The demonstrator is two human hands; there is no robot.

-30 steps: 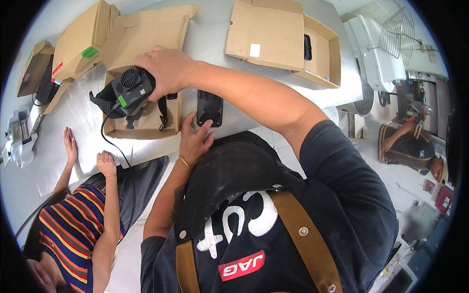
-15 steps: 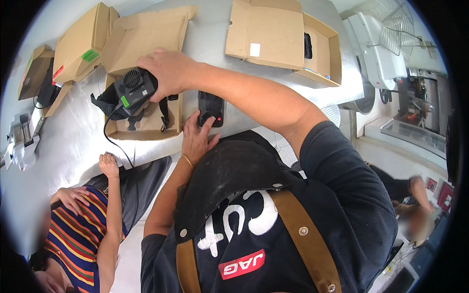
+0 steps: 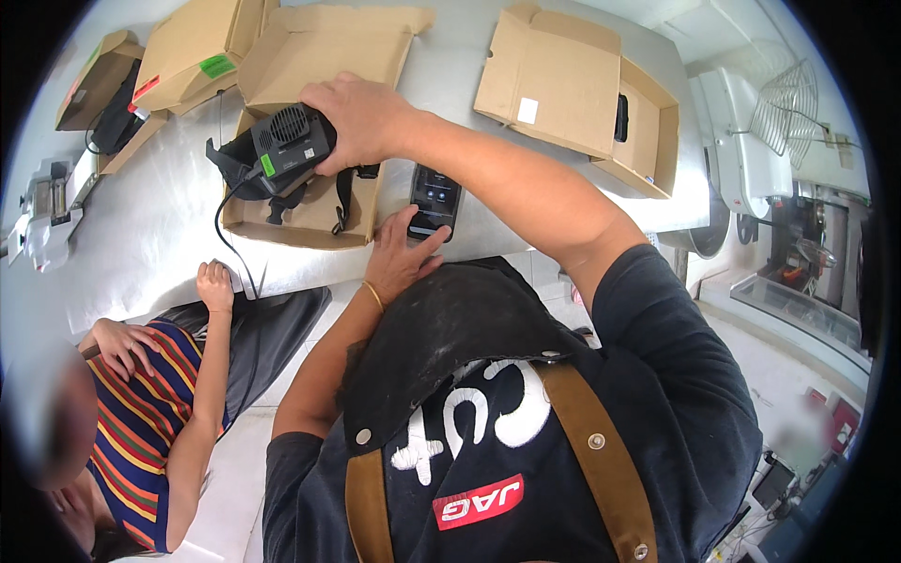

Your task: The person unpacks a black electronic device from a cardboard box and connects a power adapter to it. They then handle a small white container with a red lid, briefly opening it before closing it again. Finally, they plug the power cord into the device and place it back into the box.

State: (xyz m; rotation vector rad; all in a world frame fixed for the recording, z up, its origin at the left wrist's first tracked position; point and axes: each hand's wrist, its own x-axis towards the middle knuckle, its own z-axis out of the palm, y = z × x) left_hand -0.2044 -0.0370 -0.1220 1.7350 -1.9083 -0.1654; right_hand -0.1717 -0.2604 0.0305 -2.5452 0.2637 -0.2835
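My right hand (image 3: 364,120) reaches across to the left and is closed round a black boxy device (image 3: 298,141) with a round vent grille, a green sticker and a cable. It is held over an open cardboard box (image 3: 324,225) with black straps in it. My left hand (image 3: 402,259) has its fingers apart, with fingertips at the lower part of a black phone (image 3: 437,188) lying on the metal table. Light round marks show on the phone's dark screen.
Another open cardboard box (image 3: 648,174) with a black item inside lies at the back right. More cardboard boxes (image 3: 192,52) stand at the back left. A co-worker in a striped top (image 3: 155,422) sits at the left, one hand (image 3: 215,284) by the table (image 3: 141,244) edge. The cable hangs over that edge.
The phone screen has lost its red dot and now shows several light marks. My left fingers have shifted slightly on the phone. The whole view has turned a little; my right hand keeps its hold.
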